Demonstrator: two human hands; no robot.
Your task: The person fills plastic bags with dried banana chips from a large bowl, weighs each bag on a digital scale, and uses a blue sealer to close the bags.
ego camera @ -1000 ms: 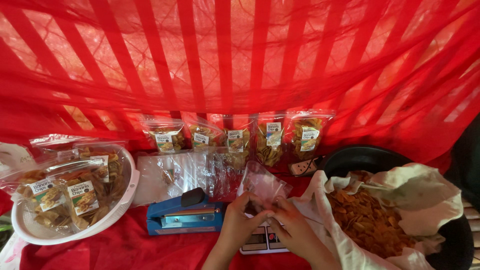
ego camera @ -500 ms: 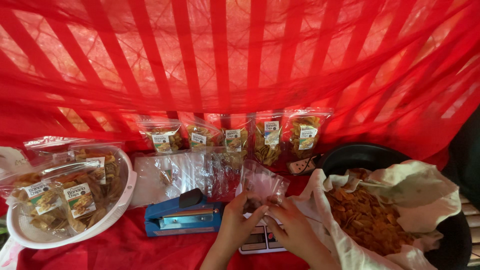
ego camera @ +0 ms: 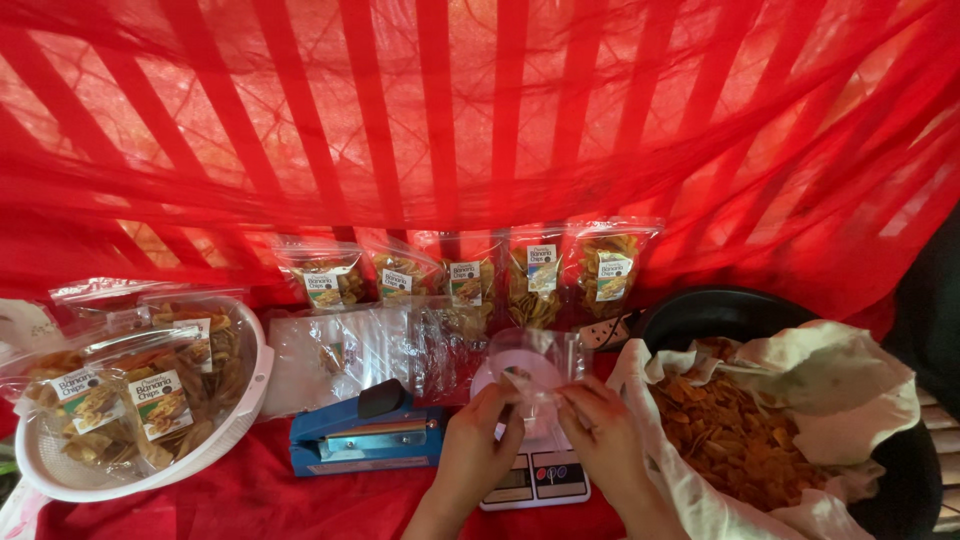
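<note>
Both hands hold one empty clear plastic bag (ego camera: 535,365) by its mouth, above a small white kitchen scale (ego camera: 535,478). My left hand (ego camera: 478,450) pinches the bag's left edge and my right hand (ego camera: 600,432) pinches its right edge. The bag stands upright and see-through between them. To the right a black basin (ego camera: 700,310) lined with white cloth (ego camera: 850,370) holds a heap of fried golden chips (ego camera: 735,440).
A blue bag sealer (ego camera: 365,440) lies left of the scale. A stack of empty clear bags (ego camera: 360,350) lies behind it. Several filled, labelled chip bags (ego camera: 470,280) lean against the red cloth backdrop. A white basket (ego camera: 245,400) at the left holds more filled bags.
The bag has been raised and spread open between both hands above the scale. The view has shifted slightly to the right.
</note>
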